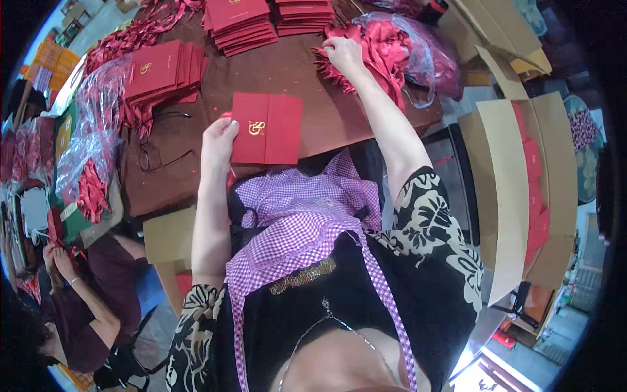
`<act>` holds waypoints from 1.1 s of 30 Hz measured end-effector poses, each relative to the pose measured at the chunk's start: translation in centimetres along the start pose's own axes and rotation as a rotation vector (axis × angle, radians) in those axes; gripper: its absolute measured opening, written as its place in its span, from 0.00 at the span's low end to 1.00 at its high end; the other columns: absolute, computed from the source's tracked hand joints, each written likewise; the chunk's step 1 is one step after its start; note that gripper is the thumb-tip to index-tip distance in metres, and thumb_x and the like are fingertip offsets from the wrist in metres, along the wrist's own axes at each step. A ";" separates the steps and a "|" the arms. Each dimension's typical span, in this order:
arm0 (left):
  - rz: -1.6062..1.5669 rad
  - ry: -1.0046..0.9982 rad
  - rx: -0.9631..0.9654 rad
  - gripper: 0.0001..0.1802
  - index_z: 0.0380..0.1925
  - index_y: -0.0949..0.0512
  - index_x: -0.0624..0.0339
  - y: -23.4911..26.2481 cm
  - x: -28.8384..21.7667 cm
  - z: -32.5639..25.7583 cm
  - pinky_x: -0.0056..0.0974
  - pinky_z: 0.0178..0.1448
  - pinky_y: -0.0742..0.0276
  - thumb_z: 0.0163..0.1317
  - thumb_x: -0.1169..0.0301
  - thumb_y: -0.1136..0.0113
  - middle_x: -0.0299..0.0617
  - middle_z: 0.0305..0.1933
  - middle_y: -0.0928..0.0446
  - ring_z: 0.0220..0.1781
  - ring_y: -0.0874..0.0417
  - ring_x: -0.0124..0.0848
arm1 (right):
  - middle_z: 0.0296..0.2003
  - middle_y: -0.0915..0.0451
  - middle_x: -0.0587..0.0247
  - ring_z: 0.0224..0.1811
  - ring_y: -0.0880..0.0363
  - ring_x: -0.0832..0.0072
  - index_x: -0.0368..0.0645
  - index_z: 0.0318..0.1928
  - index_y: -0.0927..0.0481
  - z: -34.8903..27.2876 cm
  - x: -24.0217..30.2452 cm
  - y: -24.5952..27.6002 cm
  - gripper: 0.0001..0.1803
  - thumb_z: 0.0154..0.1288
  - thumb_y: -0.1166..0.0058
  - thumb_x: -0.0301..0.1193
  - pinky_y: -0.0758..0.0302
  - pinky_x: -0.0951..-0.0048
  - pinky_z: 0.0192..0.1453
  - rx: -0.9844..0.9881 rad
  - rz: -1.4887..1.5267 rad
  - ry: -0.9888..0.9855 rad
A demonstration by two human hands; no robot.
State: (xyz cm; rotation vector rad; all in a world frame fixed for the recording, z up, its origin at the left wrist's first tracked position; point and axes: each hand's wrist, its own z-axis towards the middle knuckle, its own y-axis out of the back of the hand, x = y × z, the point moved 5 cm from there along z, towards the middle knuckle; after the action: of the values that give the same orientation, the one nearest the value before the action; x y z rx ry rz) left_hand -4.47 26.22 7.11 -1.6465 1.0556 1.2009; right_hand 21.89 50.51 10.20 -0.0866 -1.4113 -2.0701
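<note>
My left hand (219, 140) grips the left edge of a flat red card folder (277, 130) with a gold emblem, thumb on top. The folder is held up near the table's front edge, and a bit of red ribbon (231, 176) hangs below it. Farther off to the right, my right hand (343, 55) is at a heap of loose red ribbons (386, 49), its fingers pinched together. Whether a ribbon is between them is too small to see. The heap lies partly on clear plastic wrap (426, 59).
Stacks of red folders (240, 26) stand at the back, another pile (160, 72) at left. Eyeglasses (166, 159) lie on the brown-covered table (261, 75). An open carton (506, 189) with red folders stands at right. At lower left, a co-worker's hands (60, 261) hold something red.
</note>
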 end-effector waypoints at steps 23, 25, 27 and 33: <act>-0.190 -0.049 0.034 0.16 0.51 0.27 0.69 0.0 -0.5 -1.2 0.29 0.51 0.26 0.62 0.79 0.50 0.41 0.44 0.21 0.44 0.21 0.25 | 0.33 0.18 0.59 0.40 0.22 0.58 0.48 0.33 0.20 0.1 1.2 -3.3 0.09 0.56 0.45 0.38 0.32 0.53 0.45 -0.064 -0.266 0.136; -0.134 -0.049 0.020 0.17 0.52 0.28 0.69 0.0 -0.6 -1.1 0.29 0.51 0.26 0.62 0.79 0.50 0.42 0.45 0.21 0.44 0.21 0.25 | 0.33 0.18 0.59 0.40 0.22 0.58 0.47 0.32 0.20 -0.3 2.2 -2.4 0.09 0.57 0.45 0.37 0.32 0.53 0.44 -0.113 -0.210 0.131; -0.116 -0.043 0.034 0.18 0.52 0.28 0.69 -0.1 -0.4 -0.7 0.29 0.51 0.26 0.62 0.79 0.50 0.42 0.45 0.21 0.44 0.21 0.26 | 0.31 0.18 0.58 0.38 0.21 0.59 0.46 0.33 0.20 -0.9 3.4 -1.4 0.08 0.57 0.44 0.36 0.31 0.53 0.42 -0.185 -0.077 0.193; 0.004 -0.079 0.003 0.19 0.53 0.29 0.71 0.0 0.2 0.4 0.27 0.45 0.29 0.61 0.77 0.49 0.37 0.39 0.24 0.39 0.25 0.22 | 0.31 0.20 0.57 0.34 0.21 0.73 0.38 0.38 0.22 -3.4 8.7 0.2 0.08 0.58 0.46 0.28 0.25 0.73 0.40 -0.134 0.425 0.144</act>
State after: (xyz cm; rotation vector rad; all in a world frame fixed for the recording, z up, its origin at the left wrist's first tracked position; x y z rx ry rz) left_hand -4.52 26.53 6.81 -1.5823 1.0122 1.2558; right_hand 15.98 43.55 12.31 -0.2630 -1.0599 -1.7746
